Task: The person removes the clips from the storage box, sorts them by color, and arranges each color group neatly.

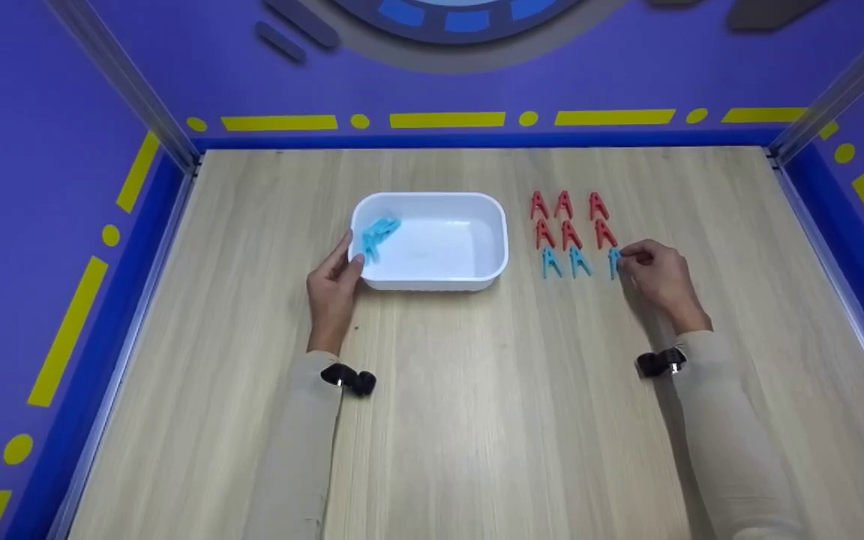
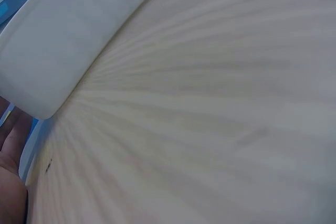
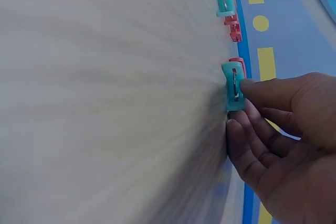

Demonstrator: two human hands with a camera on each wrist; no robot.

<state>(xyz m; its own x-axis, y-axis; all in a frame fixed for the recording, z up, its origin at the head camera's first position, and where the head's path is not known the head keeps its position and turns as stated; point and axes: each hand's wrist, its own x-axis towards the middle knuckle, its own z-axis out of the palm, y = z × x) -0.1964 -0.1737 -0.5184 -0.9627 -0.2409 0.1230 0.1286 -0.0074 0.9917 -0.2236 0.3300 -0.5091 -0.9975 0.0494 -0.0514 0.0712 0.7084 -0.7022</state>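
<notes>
Head view: six red clips (image 1: 568, 235) and three blue clips (image 1: 579, 262) in rows on a pale wood counter (image 1: 439, 390), right of one white tub (image 1: 429, 285) with more blue ones piled inside, can't count those. Left hand (image 1: 333, 292) grips the tub's rim, right hand (image 1: 658, 277) pinches the end blue clip. Purple-blue walls (image 1: 462, 94), yellow dashes.

Left wrist: tub's side, lotsa wood grain.

Right wrist: two blue clips, reds partly hidden behind.
</notes>
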